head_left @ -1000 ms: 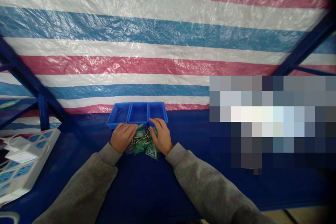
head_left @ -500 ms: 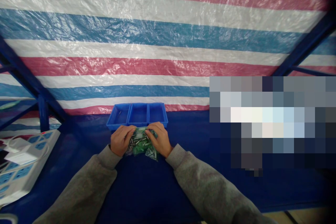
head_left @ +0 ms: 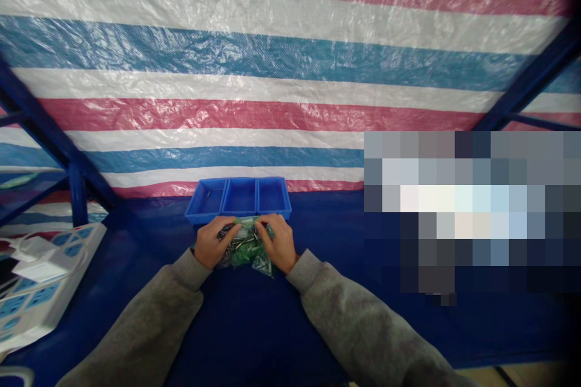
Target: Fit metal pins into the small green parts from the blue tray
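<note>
A clear and green plastic bag (head_left: pixel 247 252) lies on the blue tabletop with many small silver and dark metal pieces, shaped like screws or pins, showing in it. My left hand (head_left: pixel 214 240) is closed on the bag's left upper edge, thumb toward the middle. On the other side, my right hand (head_left: pixel 278 242) pinches its right upper edge between thumb and fingers. The fingertips of both hands are partly hidden behind the bag. Just beyond them stands a blue three-compartment tray (head_left: pixel 193 217); a small thin piece lies in its left compartment.
A white power strip (head_left: pixel 49 308) with plugged-in white adapters (head_left: pixel 43 260) and cables sits at the left. Blue metal frame bars (head_left: pixel 78 193) rise at both sides. A striped plastic sheet (head_left: pixel 272 60) hangs behind. Blurred blocks cover the right side.
My left thumb has moved slightly right and down over the bag, and the dark metal pieces beside it show more. The right hand stays nearly in place.
</note>
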Action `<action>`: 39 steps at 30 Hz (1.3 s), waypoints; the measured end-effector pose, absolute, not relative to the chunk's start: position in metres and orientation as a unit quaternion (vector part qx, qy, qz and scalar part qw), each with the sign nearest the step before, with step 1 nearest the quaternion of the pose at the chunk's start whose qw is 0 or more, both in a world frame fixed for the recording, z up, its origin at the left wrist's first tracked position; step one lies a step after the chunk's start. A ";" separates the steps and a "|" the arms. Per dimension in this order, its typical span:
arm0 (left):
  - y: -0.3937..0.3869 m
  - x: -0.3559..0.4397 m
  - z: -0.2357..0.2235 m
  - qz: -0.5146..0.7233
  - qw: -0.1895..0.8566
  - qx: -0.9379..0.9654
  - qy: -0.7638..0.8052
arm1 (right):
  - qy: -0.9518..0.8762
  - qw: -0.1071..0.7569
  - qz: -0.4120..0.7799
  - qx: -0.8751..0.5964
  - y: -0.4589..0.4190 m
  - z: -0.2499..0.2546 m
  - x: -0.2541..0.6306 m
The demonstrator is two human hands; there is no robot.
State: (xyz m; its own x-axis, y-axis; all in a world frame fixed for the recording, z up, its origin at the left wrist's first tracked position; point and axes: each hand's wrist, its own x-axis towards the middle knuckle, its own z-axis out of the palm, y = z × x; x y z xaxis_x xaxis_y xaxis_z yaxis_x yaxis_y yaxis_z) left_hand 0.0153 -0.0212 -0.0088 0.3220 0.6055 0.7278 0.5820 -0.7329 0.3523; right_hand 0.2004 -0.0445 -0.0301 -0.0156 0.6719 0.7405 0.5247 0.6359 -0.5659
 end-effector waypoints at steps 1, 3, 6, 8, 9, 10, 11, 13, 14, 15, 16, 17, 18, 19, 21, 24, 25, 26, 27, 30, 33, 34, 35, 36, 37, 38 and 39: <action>-0.022 0.016 -0.008 0.448 0.019 0.815 0.367 | -0.710 0.560 0.066 -0.421 -0.045 -0.030 0.200; -0.024 0.017 -0.006 0.440 0.026 0.821 0.363 | -0.713 0.558 0.066 -0.419 -0.045 -0.030 0.200; -0.026 0.018 -0.005 0.421 0.033 0.832 0.359 | -0.718 0.556 0.069 -0.414 -0.046 -0.030 0.200; -0.027 0.019 -0.004 0.405 0.037 0.838 0.365 | -0.719 0.555 0.072 -0.413 -0.047 -0.029 0.200; -0.027 0.020 -0.004 0.397 0.040 0.839 0.369 | -0.719 0.555 0.073 -0.412 -0.047 -0.029 0.200; -0.028 0.020 -0.004 0.392 0.043 0.840 0.372 | -0.719 0.556 0.075 -0.411 -0.047 -0.028 0.200; -0.028 0.020 -0.004 0.388 0.047 0.841 0.374 | -0.718 0.558 0.078 -0.408 -0.048 -0.027 0.200; -0.027 0.020 -0.003 0.384 0.054 0.842 0.375 | -0.717 0.564 0.085 -0.400 -0.049 -0.025 0.200; -0.026 0.019 -0.003 0.381 0.056 0.844 0.374 | -0.719 0.565 0.088 -0.396 -0.049 -0.024 0.200; -0.026 0.019 -0.003 0.377 0.057 0.847 0.370 | -0.721 0.564 0.089 -0.392 -0.050 -0.024 0.200; -0.025 0.018 -0.002 0.372 0.057 0.851 0.366 | -0.724 0.562 0.090 -0.390 -0.050 -0.023 0.200; -0.024 0.017 -0.002 0.366 0.057 0.856 0.361 | -0.727 0.559 0.091 -0.388 -0.050 -0.023 0.200; -0.023 0.017 -0.001 0.363 0.057 0.860 0.354 | -0.728 0.558 0.091 -0.389 -0.050 -0.023 0.200; -0.022 0.016 -0.001 0.361 0.058 0.864 0.347 | -0.726 0.560 0.091 -0.390 -0.050 -0.023 0.200; -0.020 0.015 0.000 0.359 0.067 0.869 0.334 | -0.717 0.567 0.092 -0.394 -0.049 -0.023 0.200; -0.020 0.015 0.000 0.362 0.087 0.868 0.328 | -0.710 0.571 0.095 -0.402 -0.048 -0.025 0.200; -0.020 0.015 0.000 0.365 0.094 0.864 0.333 | -0.707 0.571 0.098 -0.405 -0.049 -0.025 0.200; -0.020 0.015 0.000 0.370 0.100 0.858 0.342 | -0.702 0.574 0.103 -0.409 -0.049 -0.026 0.199; -0.021 0.015 -0.001 0.374 0.106 0.851 0.352 | -0.695 0.578 0.110 -0.413 -0.049 -0.027 0.199; -0.021 0.014 -0.004 0.391 0.116 0.829 0.383 | -0.669 0.600 0.135 -0.418 -0.049 -0.029 0.198; -0.019 0.013 -0.007 0.416 0.120 0.810 0.395 | -0.660 0.616 0.148 -0.404 -0.050 -0.030 0.199; -0.018 0.013 -0.007 0.426 0.126 0.803 0.397 | -0.668 0.613 0.148 -0.395 -0.050 -0.030 0.200; -0.017 0.012 -0.007 0.436 0.140 0.795 0.398 | -0.682 0.606 0.147 -0.383 -0.050 -0.030 0.200; -0.016 0.012 -0.007 0.444 0.164 0.787 0.396 | -0.696 0.597 0.145 -0.371 -0.051 -0.029 0.201; -0.016 0.012 -0.007 0.450 0.197 0.778 0.392 | -0.710 0.588 0.141 -0.361 -0.051 -0.029 0.202; -0.016 0.013 -0.007 0.454 0.234 0.769 0.385 | -0.720 0.582 0.135 -0.353 -0.051 -0.028 0.202; -0.016 0.013 -0.006 0.454 0.271 0.760 0.377 | -0.725 0.579 0.128 -0.350 -0.051 -0.027 0.202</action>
